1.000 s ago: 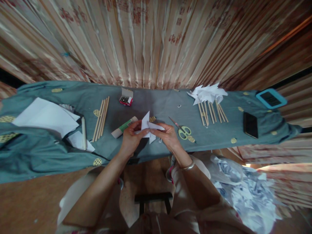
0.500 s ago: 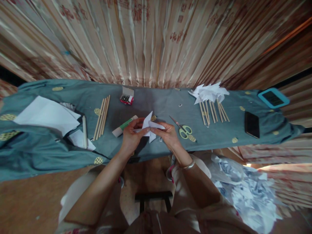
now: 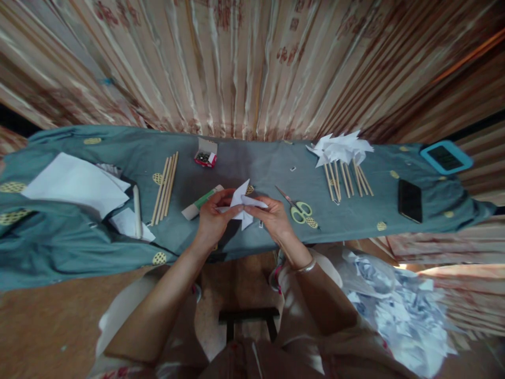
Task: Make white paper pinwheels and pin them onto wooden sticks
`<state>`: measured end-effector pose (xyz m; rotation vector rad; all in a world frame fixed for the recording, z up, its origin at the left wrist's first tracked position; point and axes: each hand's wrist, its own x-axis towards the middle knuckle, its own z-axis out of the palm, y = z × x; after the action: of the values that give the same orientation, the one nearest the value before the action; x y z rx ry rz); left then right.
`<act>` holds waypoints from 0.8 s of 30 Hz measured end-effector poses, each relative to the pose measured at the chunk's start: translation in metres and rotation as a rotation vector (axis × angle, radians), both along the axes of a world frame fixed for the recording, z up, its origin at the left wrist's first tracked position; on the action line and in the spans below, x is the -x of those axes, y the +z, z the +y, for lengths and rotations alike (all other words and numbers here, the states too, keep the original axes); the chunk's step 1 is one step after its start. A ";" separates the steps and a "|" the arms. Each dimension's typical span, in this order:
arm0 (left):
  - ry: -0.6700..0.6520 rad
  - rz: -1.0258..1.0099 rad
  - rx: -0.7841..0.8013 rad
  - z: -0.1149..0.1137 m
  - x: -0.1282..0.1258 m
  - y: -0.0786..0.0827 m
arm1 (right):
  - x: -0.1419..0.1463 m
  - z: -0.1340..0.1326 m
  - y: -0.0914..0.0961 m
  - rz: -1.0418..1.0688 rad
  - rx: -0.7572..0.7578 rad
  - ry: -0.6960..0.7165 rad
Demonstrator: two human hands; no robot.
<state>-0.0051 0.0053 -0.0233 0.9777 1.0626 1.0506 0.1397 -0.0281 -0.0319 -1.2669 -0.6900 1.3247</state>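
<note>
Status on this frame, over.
Left hand, right hand both pinch the folded white paper shape above the teal cloth. Green-handled scissors lie just right. Nothing blocking.

Left hand (image 3: 212, 222) and right hand (image 3: 275, 219) pinch, fingertips meeting.

Table cover: teal cloth (image 3: 252, 163) with yellow dotted patches.
- White paper sheets (image 3: 74, 184), stacked, far left.
- Loose wooden sticks (image 3: 165, 181), one bundle, just right of the sheets.
- Glue stick (image 3: 199, 202), lying on its side.
- Small open box (image 3: 205, 154), red-sided, at the back edge.
- Scissors (image 3: 298, 209), green handles.
- Paper shapes on sticks (image 3: 341, 150), a row at right.
- Black phone (image 3: 409, 201); blue-cased device (image 3: 445, 157) beyond it.

Backdrop: striped curtain (image 3: 252, 63).
Floor, right: heap of paper scraps (image 3: 402, 310).
</note>
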 end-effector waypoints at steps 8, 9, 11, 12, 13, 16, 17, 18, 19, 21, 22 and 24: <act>-0.008 0.019 -0.031 0.000 0.001 0.000 | 0.000 -0.001 0.004 0.015 0.010 0.003; -0.010 0.021 -0.033 0.000 0.001 0.000 | 0.000 -0.001 0.005 0.015 0.009 0.006; -0.015 0.025 -0.037 0.001 0.001 -0.001 | 0.000 -0.002 0.005 0.010 0.003 0.007; -0.016 0.028 -0.040 0.001 0.000 -0.001 | 0.000 -0.002 0.005 0.006 0.000 0.007; -0.016 0.032 -0.043 0.001 0.001 -0.002 | 0.000 -0.002 0.005 0.002 -0.003 0.006; -0.013 0.039 -0.048 0.001 0.001 -0.004 | 0.000 -0.001 0.004 -0.006 0.001 -0.001; -0.014 0.039 -0.049 0.001 0.001 -0.005 | 0.000 -0.001 0.004 -0.007 0.006 0.000; -0.014 0.038 -0.050 0.001 0.001 -0.005 | 0.000 -0.001 0.004 -0.007 0.010 0.000; -0.015 0.039 -0.052 0.001 0.002 -0.006 | 0.000 -0.001 0.004 -0.005 0.013 0.000; -0.015 0.052 -0.057 0.001 0.002 -0.006 | 0.000 -0.001 0.005 0.002 0.019 -0.002; -0.013 0.059 -0.059 0.001 0.002 -0.005 | 0.000 -0.001 0.005 0.006 0.021 -0.004; -0.011 0.067 -0.060 0.001 0.001 -0.005 | 0.000 -0.001 0.006 0.011 0.026 -0.009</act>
<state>-0.0065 0.0063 -0.0280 1.0722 1.0852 1.0519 0.1393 -0.0289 -0.0259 -1.2812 -0.6602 1.3359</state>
